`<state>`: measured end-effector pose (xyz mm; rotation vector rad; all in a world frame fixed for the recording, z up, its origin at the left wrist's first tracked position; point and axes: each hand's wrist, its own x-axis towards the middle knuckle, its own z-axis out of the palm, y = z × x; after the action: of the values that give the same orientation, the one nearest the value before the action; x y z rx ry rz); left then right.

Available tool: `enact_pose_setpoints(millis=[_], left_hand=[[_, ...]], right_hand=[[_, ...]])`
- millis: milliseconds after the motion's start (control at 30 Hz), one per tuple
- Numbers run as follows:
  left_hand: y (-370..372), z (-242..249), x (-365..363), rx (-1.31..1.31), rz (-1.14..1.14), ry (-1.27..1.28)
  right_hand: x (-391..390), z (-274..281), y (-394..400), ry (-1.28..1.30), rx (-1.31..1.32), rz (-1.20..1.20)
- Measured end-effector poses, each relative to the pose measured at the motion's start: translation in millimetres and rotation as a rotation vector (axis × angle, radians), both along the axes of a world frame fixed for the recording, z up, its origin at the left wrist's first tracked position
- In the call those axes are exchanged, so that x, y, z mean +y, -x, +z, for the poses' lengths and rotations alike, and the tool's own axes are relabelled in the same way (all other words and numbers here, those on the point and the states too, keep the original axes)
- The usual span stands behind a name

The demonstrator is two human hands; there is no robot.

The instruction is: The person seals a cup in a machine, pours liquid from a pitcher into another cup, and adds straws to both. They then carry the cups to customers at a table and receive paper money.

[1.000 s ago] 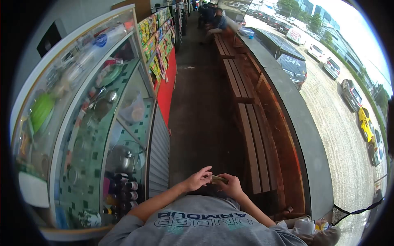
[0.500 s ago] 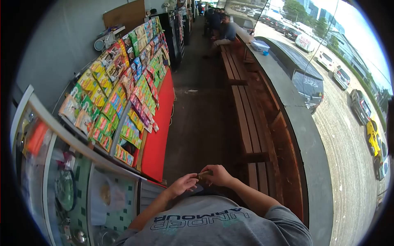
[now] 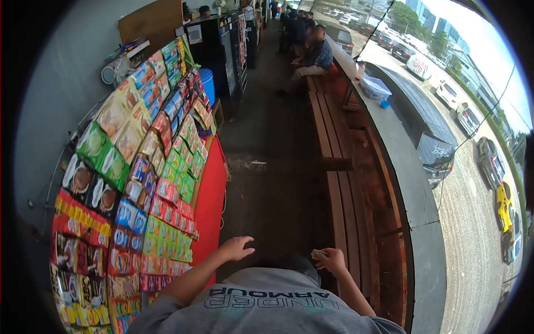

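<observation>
My left hand (image 3: pixel 236 249) is held out in front of my body, its fingers apart and nothing in it. Close by on that side hang rows of colourful drink sachets (image 3: pixel 175 167) above a red panel (image 3: pixel 209 206). In my right hand (image 3: pixel 333 260), the fingers close on a small folded paper-like piece (image 3: pixel 318 254), pale and greenish. It is too small to make out exactly. That hand is near the slatted wooden bench (image 3: pixel 347 222), not visibly touching it.
A dark floor aisle (image 3: pixel 267 195) runs ahead. A person (image 3: pixel 317 58) sits on the bench further on, with others behind. On the right ledge (image 3: pixel 395 133) stands a clear plastic box (image 3: pixel 374 89). A blue bin (image 3: pixel 207 83) and black cabinet (image 3: pixel 214 50) are left.
My hands, together around the small piece before, have come apart; the right one keeps it. I have moved forward along the aisle, and the glass case at left has gone from view.
</observation>
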<state>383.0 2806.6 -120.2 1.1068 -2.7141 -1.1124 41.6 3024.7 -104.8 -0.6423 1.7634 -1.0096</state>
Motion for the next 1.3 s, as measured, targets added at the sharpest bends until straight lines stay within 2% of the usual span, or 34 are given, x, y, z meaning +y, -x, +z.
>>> enact_pose_setpoints(millis=[133, 167, 200, 233, 300, 333, 367, 400, 433, 500, 533, 667, 733, 767, 800, 833, 900, 1033, 1067, 1100, 1200, 1267, 1300], left_hand=[[104, -25, -183, 0.046, -0.114, 0.001], [121, -47, -226, 0.071, -0.009, -0.121], [140, -72, -270, 0.100, 0.097, -0.240], [145, -109, -311, 0.061, 0.184, -0.207], [120, -193, -373, -0.005, 0.393, -0.153], [90, -241, -398, -0.188, 0.405, -0.140], [59, -277, -436, -0.650, -0.081, -0.089], [73, -274, -474, -0.655, -0.093, -0.093], [31, -267, -489, -0.656, -0.102, -0.100], [-37, -214, -484, -0.640, -0.111, -0.108], [-36, -202, -507, -0.634, -0.116, -0.107], [52, -235, -696, -0.622, -0.117, -0.107], [101, -270, -819, -0.615, -0.109, -0.100], [127, -275, -889, -0.619, -0.104, -0.093], [158, -275, -945, -0.620, -0.101, -0.102], [195, -272, -992, -0.617, -0.099, -0.119], [258, -257, -1063, -0.625, -0.104, -0.171], [313, -227, -1193, -0.681, -0.105, -0.221], [350, -163, -1250, -0.441, 0.211, -0.176], [366, -170, -1318, -0.304, 0.341, -0.101], [416, -177, -1506, -0.060, 0.632, -0.143], [459, -189, -1600, -0.023, 0.705, -0.059], [471, -191, -1631, -0.001, 0.777, 0.011]], right_hand=[[-134, -27, 77, -0.030, -0.005, -0.133], [-173, -34, 96, -0.050, -0.002, -0.149], [-215, -39, 118, -0.068, 0.006, -0.164], [-262, -42, 140, -0.067, 0.006, -0.169], [-368, -38, 185, -0.092, 0.114, -0.013], [-421, -34, 206, -0.099, 0.150, 0.066], [-476, -27, 228, -0.104, 0.185, 0.141], [-532, -21, 247, -0.097, 0.180, 0.179], [-585, -16, 266, -0.095, 0.182, 0.223], [-689, -21, 304, -0.101, 0.181, 0.287], [-739, -30, 324, -0.093, 0.166, 0.349], [-898, -85, 396, -0.163, 0.121, 0.340], [-955, -123, 421, -0.302, 0.046, 0.229], [-978, -142, 433, -0.290, -0.054, 0.119], [-994, -154, 445, -0.294, -0.153, 0.010], [-1014, -154, 456, -0.312, -0.147, 0.017], [-1042, -148, 474, -0.323, -0.174, -0.138], [-1132, -151, 530, -0.395, -0.204, -0.223], [-1161, -155, 543, -0.407, -0.216, -0.223], [-1190, -158, 560, -0.412, -0.227, -0.261], [-1311, -155, 602, -0.418, -0.207, -0.293], [-1420, -138, 635, -0.356, -0.041, -0.243], [-1473, -157, 663, -0.355, -0.060, -0.223]])
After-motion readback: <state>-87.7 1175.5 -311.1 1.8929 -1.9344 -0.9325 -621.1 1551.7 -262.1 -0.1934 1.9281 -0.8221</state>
